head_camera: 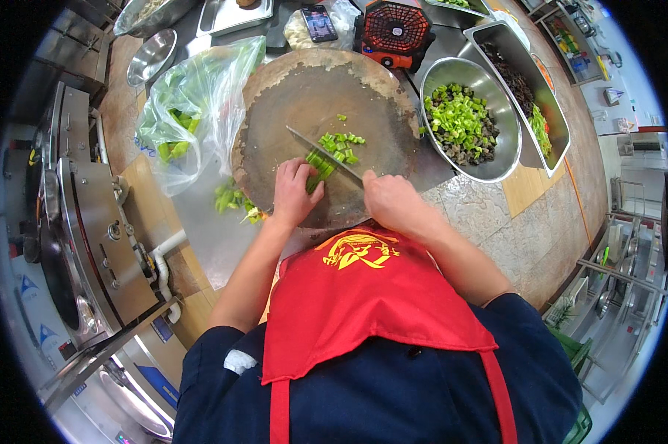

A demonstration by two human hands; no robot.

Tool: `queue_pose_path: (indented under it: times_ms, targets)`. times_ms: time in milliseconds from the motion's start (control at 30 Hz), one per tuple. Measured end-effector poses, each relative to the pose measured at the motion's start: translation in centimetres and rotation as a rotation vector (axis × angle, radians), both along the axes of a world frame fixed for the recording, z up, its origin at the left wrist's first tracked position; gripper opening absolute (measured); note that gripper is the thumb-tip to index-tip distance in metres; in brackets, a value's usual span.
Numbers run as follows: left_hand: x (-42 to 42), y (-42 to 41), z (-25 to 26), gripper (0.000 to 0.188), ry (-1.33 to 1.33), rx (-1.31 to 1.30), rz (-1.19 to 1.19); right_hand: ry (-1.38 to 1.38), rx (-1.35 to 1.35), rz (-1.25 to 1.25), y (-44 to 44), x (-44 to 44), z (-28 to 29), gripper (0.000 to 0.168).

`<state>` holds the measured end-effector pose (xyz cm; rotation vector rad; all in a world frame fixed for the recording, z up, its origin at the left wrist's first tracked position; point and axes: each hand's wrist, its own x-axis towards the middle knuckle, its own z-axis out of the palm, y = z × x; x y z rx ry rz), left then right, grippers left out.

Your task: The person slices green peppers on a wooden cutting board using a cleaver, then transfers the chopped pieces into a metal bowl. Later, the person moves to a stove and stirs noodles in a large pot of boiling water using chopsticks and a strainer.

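Note:
My right hand (392,202) grips the handle of a kitchen knife (320,150), whose blade slants up and left over a round chopping block (289,100). My left hand (297,188) presses strips of green pepper (319,171) against the block, fingers bent close to the blade's left side. Cut green pieces (342,145) lie just beyond and to the right of the blade. One small bit rests by itself farther up the block. The knife's handle is mostly hidden inside my right fist.
A steel bowl (514,141) of chopped green and dark pieces stands right, beside a long steel pan (558,150). At left lies a plastic bag (201,94) of green peppers, with trimmings (229,200) below it. A fan (398,30) and a phone (318,23) are behind the block.

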<state>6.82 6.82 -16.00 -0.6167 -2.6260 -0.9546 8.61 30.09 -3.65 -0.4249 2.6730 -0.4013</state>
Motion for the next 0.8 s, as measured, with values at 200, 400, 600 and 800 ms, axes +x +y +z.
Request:
queue_pose_path:
  times_ms: [200, 400, 600, 800]
  targets:
    - [-0.2, 0.3, 0.9, 0.039, -0.011, -0.001, -0.014, 0.065, -0.092, -0.005, -2.6, -2.7, -3.6, 0.019]
    - [1.2, -0.9, 1.2, 0.04, -0.006, 0.069, 0.009, 0.01, -0.053, 0.005, -1.7, -0.9, 0.5, 0.019]
    - [0.5, -0.8, 0.7, 0.037, -0.008, 0.045, -0.028, 0.048, -0.108, 0.031, -3.8, -1.4, -3.6, 0.02]
    - [1.4, -1.5, 2.1, 0.035, -0.009, 0.113, 0.029, 0.067, -0.119, 0.041, -3.0, -2.4, -0.2, 0.019]
